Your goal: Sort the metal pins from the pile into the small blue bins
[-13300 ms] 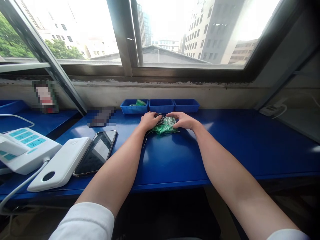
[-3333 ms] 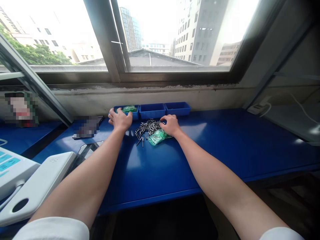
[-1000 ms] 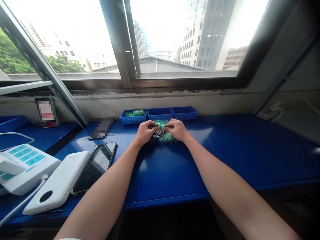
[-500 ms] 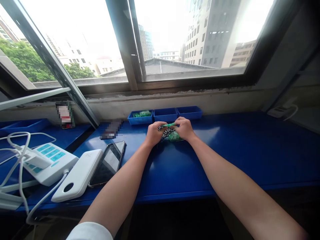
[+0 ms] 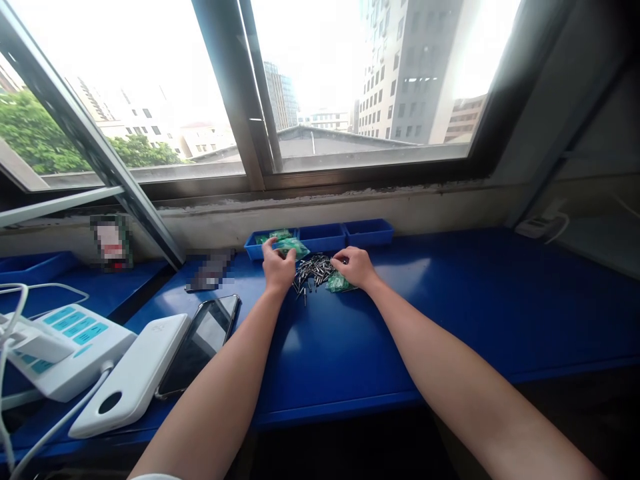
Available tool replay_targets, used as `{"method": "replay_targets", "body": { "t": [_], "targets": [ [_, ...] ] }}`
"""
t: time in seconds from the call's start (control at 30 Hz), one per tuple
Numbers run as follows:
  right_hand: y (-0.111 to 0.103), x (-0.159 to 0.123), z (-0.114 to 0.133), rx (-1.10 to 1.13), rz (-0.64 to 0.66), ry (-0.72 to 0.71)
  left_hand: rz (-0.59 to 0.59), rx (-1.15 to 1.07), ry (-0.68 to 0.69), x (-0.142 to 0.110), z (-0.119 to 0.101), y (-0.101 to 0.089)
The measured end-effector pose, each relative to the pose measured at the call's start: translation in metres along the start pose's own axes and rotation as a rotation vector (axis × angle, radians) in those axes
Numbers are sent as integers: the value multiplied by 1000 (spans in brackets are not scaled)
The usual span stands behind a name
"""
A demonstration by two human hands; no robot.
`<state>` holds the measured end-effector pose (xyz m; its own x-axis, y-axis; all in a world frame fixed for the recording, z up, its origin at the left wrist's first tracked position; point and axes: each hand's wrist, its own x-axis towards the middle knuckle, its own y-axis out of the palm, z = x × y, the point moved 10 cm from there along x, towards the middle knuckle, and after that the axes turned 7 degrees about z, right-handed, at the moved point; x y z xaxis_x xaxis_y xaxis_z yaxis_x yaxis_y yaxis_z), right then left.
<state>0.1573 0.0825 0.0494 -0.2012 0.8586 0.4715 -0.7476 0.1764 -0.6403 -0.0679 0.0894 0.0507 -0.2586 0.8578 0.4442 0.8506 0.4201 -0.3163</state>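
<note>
My left hand (image 5: 277, 268) is closed on a small green plastic bag (image 5: 291, 247) and holds it at the near edge of the left blue bin (image 5: 254, 249), which has more green bags in it. A pile of small metal screws (image 5: 313, 270) lies on the blue table between my hands. Fingers curled, my right hand (image 5: 354, 266) rests on the table at the pile's right side, touching the screws. Beside it lie a few loose green bags (image 5: 338, 283).
Two more blue bins (image 5: 323, 237) stand in a row to the right of the first, against the wall under the window. At the left lie a phone (image 5: 200, 343), a white power bank (image 5: 135, 373), and a white power strip (image 5: 65, 340) with cables.
Half a second ago both hands held a green bag together over the screws. My left hand has carried the bag to the left bin, and my right hand has dropped to the pile.
</note>
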Motion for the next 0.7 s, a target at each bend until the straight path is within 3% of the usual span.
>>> {"method": "replay_targets", "body": {
  "t": [0.1,0.27,0.47,0.6,0.7],
  "targets": [
    [6,1,-7,-3,29,32,-205,151,-77,10,2,-36],
    [11,2,-8,6,61,45,-250,302,-89,45,-4,-55],
    [15,1,-5,10,97,39,-37,441,-103,89,1,-30],
    [16,2,-5,-13,99,27,55,585,-137,103,10,-10],
    [16,2,-4,-23,100,24,100,720,-53,105,11,4]
  ]
}}
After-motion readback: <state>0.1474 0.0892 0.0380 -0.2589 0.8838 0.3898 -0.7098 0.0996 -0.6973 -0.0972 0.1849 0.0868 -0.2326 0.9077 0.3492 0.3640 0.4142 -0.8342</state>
